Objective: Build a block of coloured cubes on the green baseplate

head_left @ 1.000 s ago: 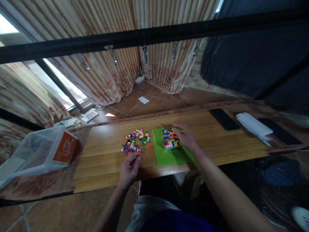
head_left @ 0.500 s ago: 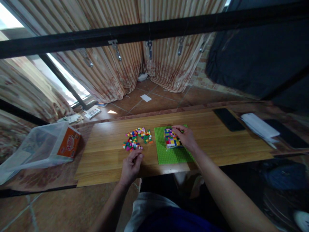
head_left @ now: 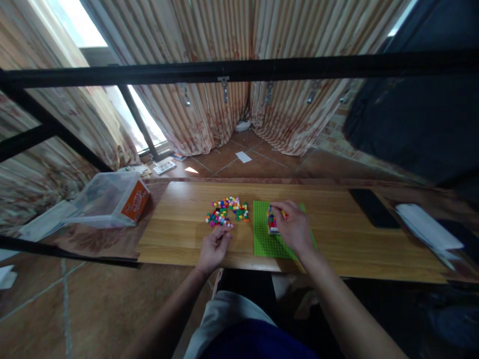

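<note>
A green studded baseplate (head_left: pixel 262 244) lies on the wooden board, bearing a block of many-coloured toy bricks (head_left: pixel 273 227). My right hand (head_left: pixel 294 227) reaches over this block and hides most of it. Its thumb and fingers are pinched together at the top of the block; whatever is between them is hidden. To the left of the plate lies a loose pile of small coloured toy bricks (head_left: pixel 220 217). My left hand (head_left: pixel 214 249) rests just in front of the pile, fingers curled and closed, and I cannot make out anything in it.
A clear plastic box (head_left: pixel 108 199) with an orange label stands left of the wooden board (head_left: pixel 175 239). On the right are a black phone (head_left: pixel 374 208) and a white flat object (head_left: pixel 426 227). A dark metal bar (head_left: pixel 239 71) crosses in front of the curtains.
The camera view has turned, shifting the scene to the right in the picture. My right hand has moved further over the brick block and covers more of it. My left hand stays by the pile.
</note>
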Action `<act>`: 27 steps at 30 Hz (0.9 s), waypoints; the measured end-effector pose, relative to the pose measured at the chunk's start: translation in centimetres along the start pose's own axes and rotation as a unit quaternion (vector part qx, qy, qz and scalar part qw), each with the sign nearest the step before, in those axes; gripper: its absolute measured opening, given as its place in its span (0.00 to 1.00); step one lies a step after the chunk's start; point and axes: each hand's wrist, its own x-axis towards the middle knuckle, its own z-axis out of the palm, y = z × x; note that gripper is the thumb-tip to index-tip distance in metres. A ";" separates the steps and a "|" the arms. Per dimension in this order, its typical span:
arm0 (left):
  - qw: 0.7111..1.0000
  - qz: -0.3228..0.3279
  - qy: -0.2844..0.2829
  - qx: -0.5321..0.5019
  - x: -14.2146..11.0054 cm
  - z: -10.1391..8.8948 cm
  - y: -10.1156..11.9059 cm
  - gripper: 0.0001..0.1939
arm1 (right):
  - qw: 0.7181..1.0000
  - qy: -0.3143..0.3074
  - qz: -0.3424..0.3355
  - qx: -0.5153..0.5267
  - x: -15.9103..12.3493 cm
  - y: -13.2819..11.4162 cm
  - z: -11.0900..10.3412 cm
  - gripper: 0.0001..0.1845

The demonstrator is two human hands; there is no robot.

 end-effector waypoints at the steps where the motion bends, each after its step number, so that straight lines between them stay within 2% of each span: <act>1: 1.000 0.001 -0.002 0.005 0.0 0.0 0.0 0.12 | 0.999 -0.045 -0.022 -0.015 -0.2 -1.0 0.7 0.12; 4: 1.000 0.009 -0.002 0.015 0.0 -0.1 0.1 0.11 | 0.983 -0.151 -0.058 -0.091 -0.9 -3.1 3.6 0.13; 6: 1.000 0.014 0.000 0.024 -0.1 -0.1 0.1 0.11 | 0.971 -0.188 -0.052 -0.138 -1.2 -3.6 5.5 0.14; 10: 0.999 0.019 0.001 0.030 -0.1 -0.1 0.0 0.11 | 0.966 -0.198 -0.016 -0.164 -1.4 -3.0 7.8 0.15; 15: 0.999 0.015 -0.002 0.032 -0.1 -0.1 0.1 0.11 | 0.977 -0.164 -0.012 -0.133 -1.9 -2.2 8.4 0.16; 17: 0.999 0.016 -0.001 0.031 -0.1 -0.1 0.3 0.11 | 0.984 -0.159 0.005 -0.081 -2.2 -2.4 8.4 0.14; 20: 0.999 0.029 -0.008 0.032 -0.1 -0.2 0.7 0.11 | 0.981 -0.159 0.078 0.082 -3.0 -3.3 8.4 0.12; 23: 0.998 0.046 -0.018 0.027 -0.1 -0.2 0.9 0.10 | 0.944 -0.154 0.154 0.248 -4.0 -4.3 8.7 0.11; 27: 0.998 0.053 -0.012 0.011 -0.1 -0.1 0.8 0.09 | 0.902 -0.136 0.222 0.346 -5.0 -4.8 9.2 0.11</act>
